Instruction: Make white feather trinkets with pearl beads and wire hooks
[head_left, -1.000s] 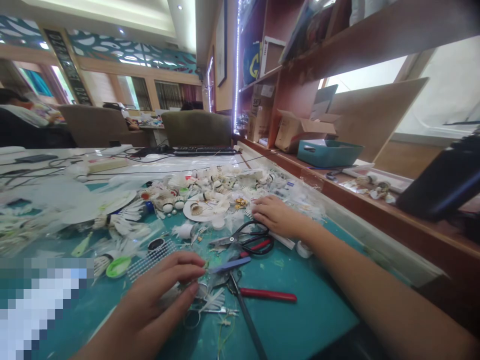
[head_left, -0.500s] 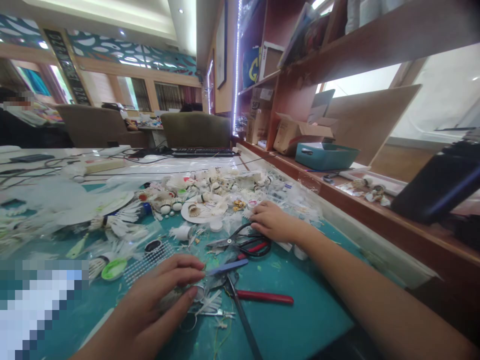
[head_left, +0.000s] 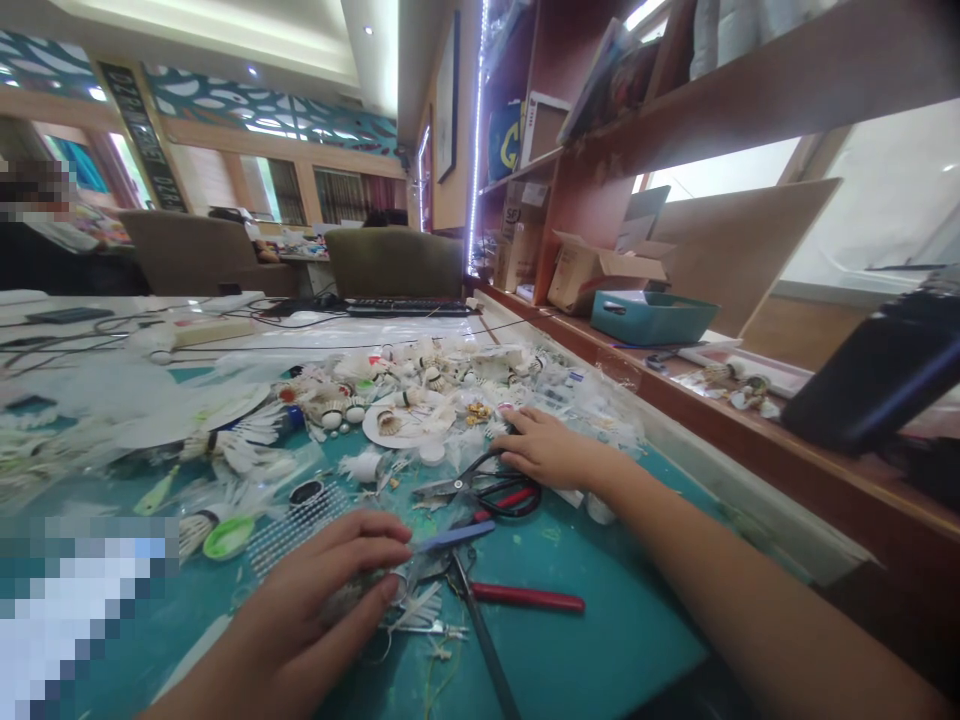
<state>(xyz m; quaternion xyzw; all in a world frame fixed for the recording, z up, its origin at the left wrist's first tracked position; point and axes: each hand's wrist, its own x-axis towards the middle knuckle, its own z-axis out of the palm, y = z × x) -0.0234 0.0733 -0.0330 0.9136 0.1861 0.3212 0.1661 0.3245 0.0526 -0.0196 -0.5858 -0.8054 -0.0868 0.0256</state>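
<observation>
My left hand [head_left: 322,590] hovers low over the near mat, fingers extended and thumb apart. Under and beside it are clear plastic, white feather pieces [head_left: 421,605] and small silver scissors [head_left: 435,629], partly covered. A blue flat strip [head_left: 456,536] lies just past its fingertips. Farther off, my right hand [head_left: 551,450] reaches over the clutter with its fingers spread. Its fingertips are by a small pink-topped container, mostly hidden, and the black handles of large scissors [head_left: 459,484]. Between the hands lies a red-handled tool [head_left: 529,597], its other handle dark.
Shuttlecocks [head_left: 334,405] and loose feathers crowd the back of the green mat [head_left: 615,620]. A white plate [head_left: 375,428], a green cap [head_left: 229,538] and a sheet of beads [head_left: 289,525] lie at left. A teal basket [head_left: 652,318] stands on the right ledge beside a dark bottle [head_left: 877,370].
My right hand has shifted slightly, its fingers now covering more of the pink-topped container. My left hand has barely moved.
</observation>
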